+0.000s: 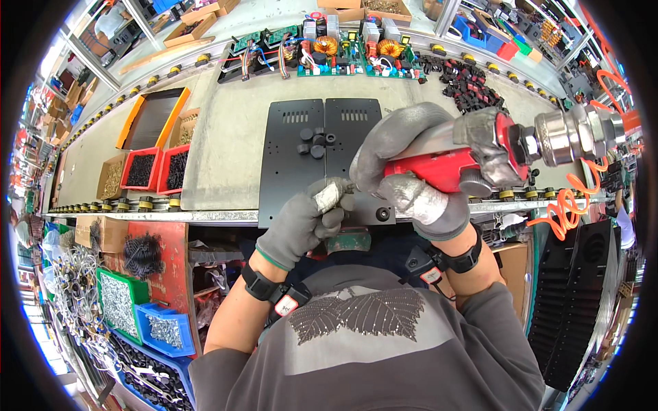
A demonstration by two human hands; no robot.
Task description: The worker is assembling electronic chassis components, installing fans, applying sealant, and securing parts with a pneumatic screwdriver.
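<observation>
Two black metal panels [291, 161] lie side by side on the bench. A cluster of small black round feet [317, 142] sits near the middle, across the seam between them. My right hand [418, 185], in a grey glove with worn silvery patches, is wrapped round a red air screwdriver [439, 171]. The tool's front end points toward my left fingertips; its tip is hidden. My left hand [308, 219], also gloved, has its fingers curled together over the lower edge of the panels, and what they pinch is too small to name. One black foot [382, 214] stands at the right panel's lower corner.
Green circuit boards [329, 61] line the bench's far side, near a heap of black parts [469, 85]. Red bins [142, 169] and an orange-edged tray [152, 118] stand to the left. An orange coiled hose [565, 212] hangs right. Screw bins [120, 301] sit lower left.
</observation>
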